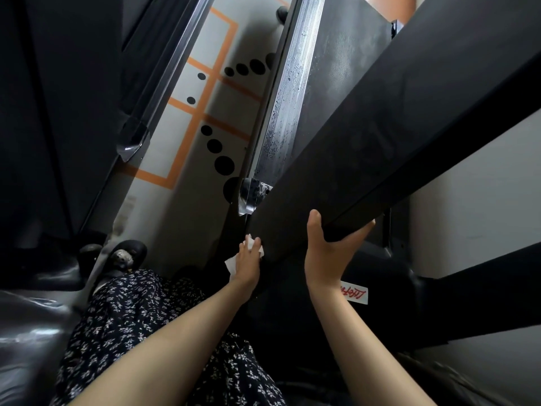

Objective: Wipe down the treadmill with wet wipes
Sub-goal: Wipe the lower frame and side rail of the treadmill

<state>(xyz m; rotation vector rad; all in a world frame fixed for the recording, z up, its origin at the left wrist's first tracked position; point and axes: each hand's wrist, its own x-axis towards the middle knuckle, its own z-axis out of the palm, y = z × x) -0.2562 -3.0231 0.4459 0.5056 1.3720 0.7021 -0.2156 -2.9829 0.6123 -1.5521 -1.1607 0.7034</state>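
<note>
A broad black upright beam of the treadmill (366,148) slants from the lower middle to the upper right. My left hand (248,259) presses a crumpled white wet wipe (234,263) against the beam's lower left side. My right hand (328,253) grips the beam's lower edge, thumb on the upper face and fingers wrapped underneath. Behind the beam lie the treadmill's ribbed side rail (284,112), wet with droplets, and the dark belt (345,54).
A second treadmill rail (146,112) runs along the left. Between the machines is a grey floor with orange lines and black dots (202,106). My dark floral garment (140,332) fills the lower left. A red-lettered label (354,295) sits on the motor cover.
</note>
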